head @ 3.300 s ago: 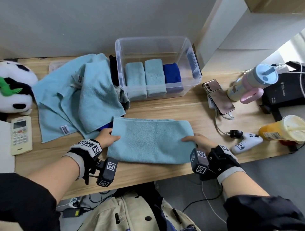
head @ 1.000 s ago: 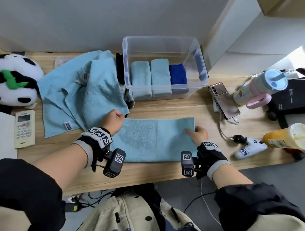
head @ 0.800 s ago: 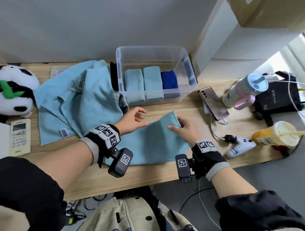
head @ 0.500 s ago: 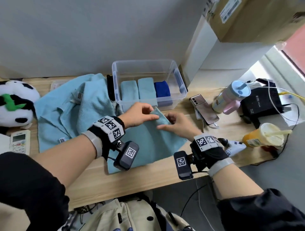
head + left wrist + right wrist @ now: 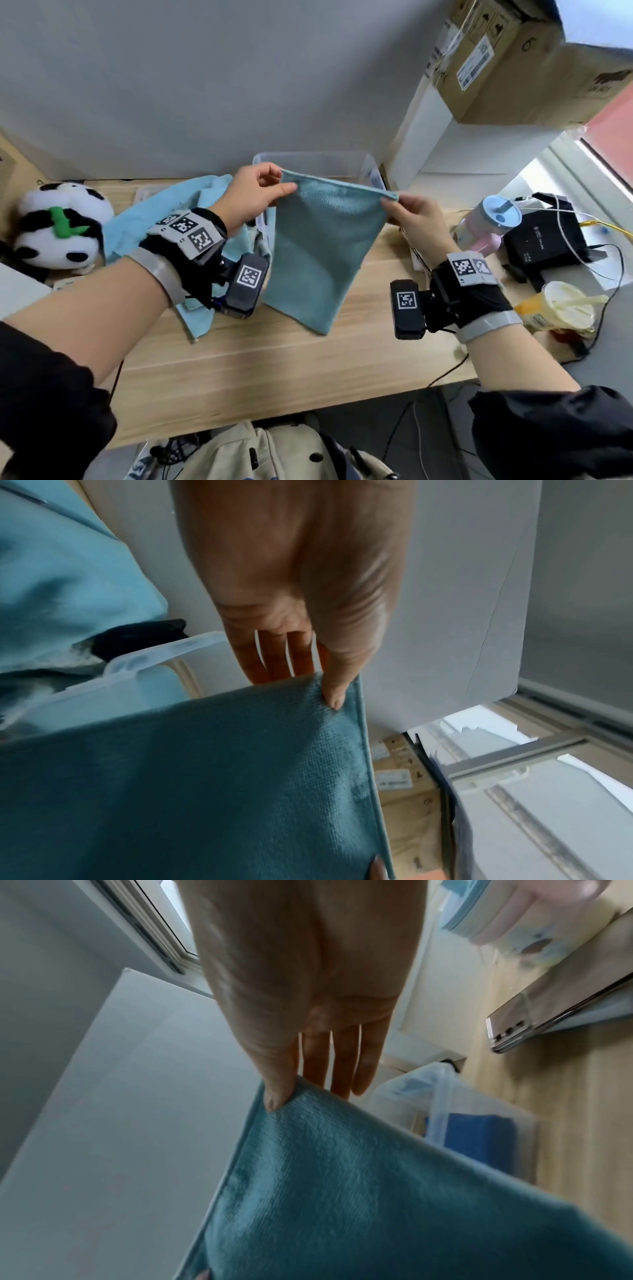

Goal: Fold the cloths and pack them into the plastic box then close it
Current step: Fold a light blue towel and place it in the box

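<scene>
A teal cloth (image 5: 318, 250) hangs in the air above the desk, folded and held up by its top edge. My left hand (image 5: 260, 195) pinches its top left corner between thumb and fingers. My right hand (image 5: 411, 210) pinches the top right corner. The wrist views show each thumb pressed on the cloth (image 5: 205, 777) (image 5: 377, 1191). Behind the cloth stands the clear plastic box (image 5: 368, 168), without a lid and mostly hidden; a dark blue folded cloth (image 5: 479, 1131) lies inside it. A pile of light blue cloths (image 5: 178, 205) lies on the desk at left.
A panda plush (image 5: 58, 226) sits at the far left. To the right are a pastel tumbler (image 5: 493, 219), a black device with cables (image 5: 544, 236), an orange drink cup (image 5: 555, 308) and a phone (image 5: 565, 1015). A cardboard box (image 5: 520, 58) sits on the white shelf.
The cloth lay flat on the desk under both hands; the right hand folded its right end over to the left, then both hands lifted it by the top corners.
</scene>
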